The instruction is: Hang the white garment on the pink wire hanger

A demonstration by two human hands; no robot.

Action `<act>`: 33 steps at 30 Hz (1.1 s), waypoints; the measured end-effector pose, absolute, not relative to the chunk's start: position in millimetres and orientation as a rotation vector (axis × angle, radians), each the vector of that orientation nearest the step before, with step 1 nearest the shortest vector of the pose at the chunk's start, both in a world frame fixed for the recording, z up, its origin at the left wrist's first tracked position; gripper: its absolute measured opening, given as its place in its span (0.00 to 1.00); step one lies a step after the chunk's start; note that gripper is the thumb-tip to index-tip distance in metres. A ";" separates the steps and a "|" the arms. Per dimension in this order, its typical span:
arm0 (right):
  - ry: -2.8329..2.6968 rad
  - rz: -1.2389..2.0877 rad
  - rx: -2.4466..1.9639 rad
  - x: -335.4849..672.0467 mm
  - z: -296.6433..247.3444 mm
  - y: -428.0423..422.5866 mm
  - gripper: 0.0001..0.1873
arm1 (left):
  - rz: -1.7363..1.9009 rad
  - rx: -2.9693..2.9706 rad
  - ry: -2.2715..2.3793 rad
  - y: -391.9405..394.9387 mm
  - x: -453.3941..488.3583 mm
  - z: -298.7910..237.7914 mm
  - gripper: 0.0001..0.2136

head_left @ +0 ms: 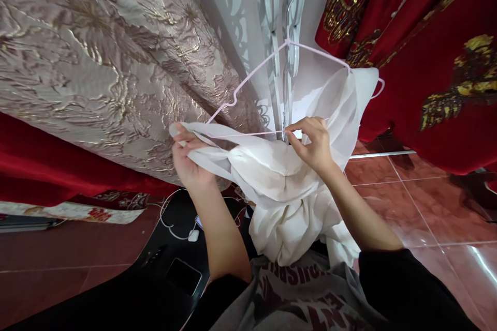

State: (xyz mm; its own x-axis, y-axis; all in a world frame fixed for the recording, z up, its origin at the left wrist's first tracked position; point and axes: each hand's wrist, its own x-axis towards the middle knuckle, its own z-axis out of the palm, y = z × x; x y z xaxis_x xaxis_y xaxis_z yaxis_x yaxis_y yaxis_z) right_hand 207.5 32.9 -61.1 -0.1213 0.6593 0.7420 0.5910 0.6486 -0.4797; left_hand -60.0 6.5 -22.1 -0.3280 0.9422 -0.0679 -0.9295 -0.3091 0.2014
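Note:
A pink wire clothes hanger hangs in front of me, its top at a vertical white metal rail. A white garment with sheer straps drapes below it, and its lower folds reach my lap. One sheer strap lies over the hanger's right end. My left hand has its fingers inside the other strap near the hanger's left end, the thin cloth closed in its grip. My right hand pinches the hanger's lower bar at the middle. The hanger's left tip is partly hidden by cloth.
A shiny patterned cloth hangs on the left, and red cloth with gold decoration on the right. Below left, a black surface carries a phone, a white charger and cables. Red tiles cover the floor.

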 end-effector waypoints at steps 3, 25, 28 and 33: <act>-1.788 0.097 -1.005 205.5 -59.9 28.2 0.12 | 1.749 -0.001 0.412 1.3 -49.6 -38.0 0.23; -1.372 -0.114 -1.460 277.5 -26.4 47.0 0.26 | 1.847 0.598 0.305 -2.7 11.8 -47.7 0.25; -1.417 0.002 -1.438 267.9 -18.0 45.1 0.23 | 1.829 0.597 0.339 -5.6 12.4 -47.0 0.24; -1.309 0.483 -1.178 269.1 11.2 36.7 0.21 | 1.803 0.611 0.422 -8.3 7.9 -41.6 0.24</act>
